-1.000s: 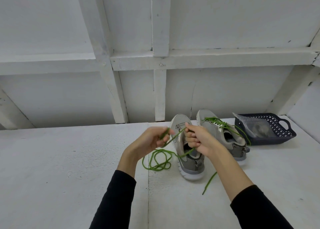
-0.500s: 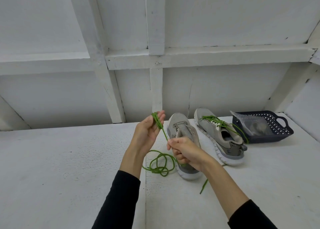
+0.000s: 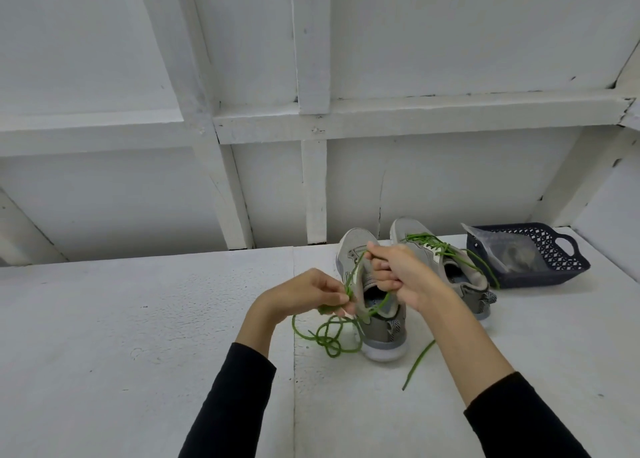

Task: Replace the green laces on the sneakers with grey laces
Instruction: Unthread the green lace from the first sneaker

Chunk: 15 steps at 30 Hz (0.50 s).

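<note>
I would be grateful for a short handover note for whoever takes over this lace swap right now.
Left hand: pinches the green lace beside the near sneaker.
Right hand: grips the same lace above that sneaker.
Things: the lace's loose loops lie on the table; one end trails at the right. The far sneaker is laced green. A basket holds a bag; its contents cannot be made out.
Done: near sneaker's lace looks mostly pulled out.
Left: free that lace, unlace the far sneaker, fit grey laces to both.
</note>
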### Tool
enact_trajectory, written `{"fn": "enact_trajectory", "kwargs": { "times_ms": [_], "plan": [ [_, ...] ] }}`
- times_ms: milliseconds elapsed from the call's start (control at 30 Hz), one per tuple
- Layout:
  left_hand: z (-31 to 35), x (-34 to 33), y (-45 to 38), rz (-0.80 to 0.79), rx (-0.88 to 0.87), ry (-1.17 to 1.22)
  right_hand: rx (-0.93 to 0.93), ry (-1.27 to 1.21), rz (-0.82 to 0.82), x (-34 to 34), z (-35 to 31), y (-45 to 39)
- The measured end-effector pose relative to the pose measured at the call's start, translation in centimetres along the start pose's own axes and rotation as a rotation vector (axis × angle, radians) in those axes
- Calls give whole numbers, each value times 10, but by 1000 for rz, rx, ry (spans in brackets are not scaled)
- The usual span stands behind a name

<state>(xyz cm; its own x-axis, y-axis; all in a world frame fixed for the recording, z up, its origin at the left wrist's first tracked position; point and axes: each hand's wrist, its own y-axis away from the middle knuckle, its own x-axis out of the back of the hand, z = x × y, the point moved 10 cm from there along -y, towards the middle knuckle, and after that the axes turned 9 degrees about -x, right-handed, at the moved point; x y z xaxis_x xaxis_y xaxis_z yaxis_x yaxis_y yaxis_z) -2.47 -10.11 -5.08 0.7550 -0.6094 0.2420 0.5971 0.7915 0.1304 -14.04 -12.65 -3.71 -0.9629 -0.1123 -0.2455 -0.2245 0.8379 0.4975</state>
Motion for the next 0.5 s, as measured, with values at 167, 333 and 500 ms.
{"fn": "enact_trajectory", "kwargs": {
  "times_ms": [167, 333, 500],
  "plan": [
    [0, 51, -1, 616, -118, 134, 64, 310, -105, -43, 3, 26],
    [3, 65, 4, 737, -315, 1141, -41, 469, -111, -44, 36, 21],
    [7, 68, 14, 649, -325, 1347, -68, 160, -9, -14, 33, 5]
  ]
}}
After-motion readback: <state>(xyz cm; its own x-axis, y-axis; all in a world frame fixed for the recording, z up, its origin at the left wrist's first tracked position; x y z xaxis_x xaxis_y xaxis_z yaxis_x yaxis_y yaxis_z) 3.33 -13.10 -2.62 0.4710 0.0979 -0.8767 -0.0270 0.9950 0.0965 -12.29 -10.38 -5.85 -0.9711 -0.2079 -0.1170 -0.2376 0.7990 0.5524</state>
